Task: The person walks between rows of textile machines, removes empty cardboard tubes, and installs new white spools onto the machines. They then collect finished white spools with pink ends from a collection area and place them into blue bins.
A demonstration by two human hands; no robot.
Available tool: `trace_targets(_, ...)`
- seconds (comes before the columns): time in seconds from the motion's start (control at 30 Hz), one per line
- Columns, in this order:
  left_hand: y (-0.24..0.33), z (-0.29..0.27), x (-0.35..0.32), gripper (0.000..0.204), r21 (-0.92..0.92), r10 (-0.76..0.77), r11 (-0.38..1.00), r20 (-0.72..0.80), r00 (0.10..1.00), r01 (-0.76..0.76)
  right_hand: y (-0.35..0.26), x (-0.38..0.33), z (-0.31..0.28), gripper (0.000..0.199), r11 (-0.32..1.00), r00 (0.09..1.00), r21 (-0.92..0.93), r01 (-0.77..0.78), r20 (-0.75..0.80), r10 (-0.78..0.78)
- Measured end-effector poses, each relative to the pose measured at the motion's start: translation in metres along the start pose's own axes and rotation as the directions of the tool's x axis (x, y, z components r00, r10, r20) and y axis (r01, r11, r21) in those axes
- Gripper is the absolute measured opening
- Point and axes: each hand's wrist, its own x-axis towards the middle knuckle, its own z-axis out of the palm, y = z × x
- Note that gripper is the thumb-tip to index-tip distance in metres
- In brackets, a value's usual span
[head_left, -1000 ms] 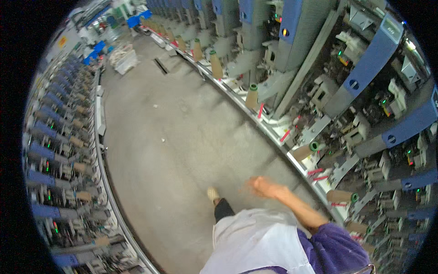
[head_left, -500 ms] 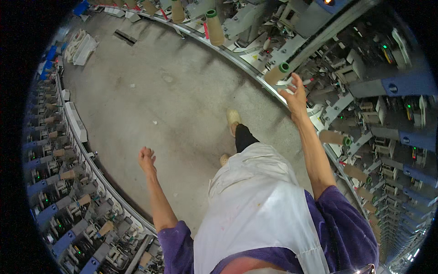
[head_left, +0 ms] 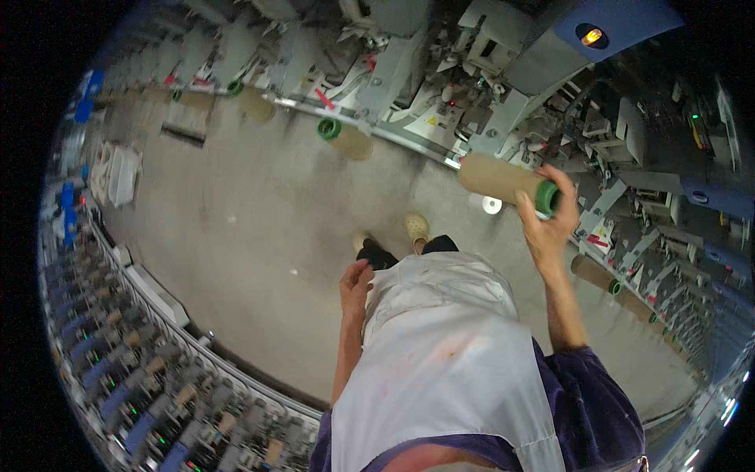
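Since the frame half a second ago, the right hand [head_left: 553, 216] has gone from spread beside a cone to a closed grip, thumb and fingers pinching the green end of the brown cone [head_left: 499, 178], while the left hand [head_left: 356, 289] has swung in beside the white apron [head_left: 440, 346], loosely curled, its exact closure impossible to tell. The cone lies along the machine's metal rail [head_left: 413, 143]; grasping looks done, full clearance from the rail is unclear, and the neighbouring cone [head_left: 351, 143] remains unheld.
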Motion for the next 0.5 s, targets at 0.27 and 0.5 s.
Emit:
trace_targets(0.27, 0.254, 0.084, 0.046, 0.069, -0.357, 0.190, 0.829, 0.904, 0.384, 0.431, -0.112, 0.017, 0.063, 0.048, 0.786, 0.683, 0.287, 0.547, 0.390, -0.618)
trace_targets(0.5, 0.328, 0.098, 0.064, 0.066, 0.247, -0.160, 0.474, 0.968, 0.194, -0.845, -0.123, 0.039, 0.101, 0.073, 0.676, 0.869, 0.600, -0.428, 0.066, 0.491)
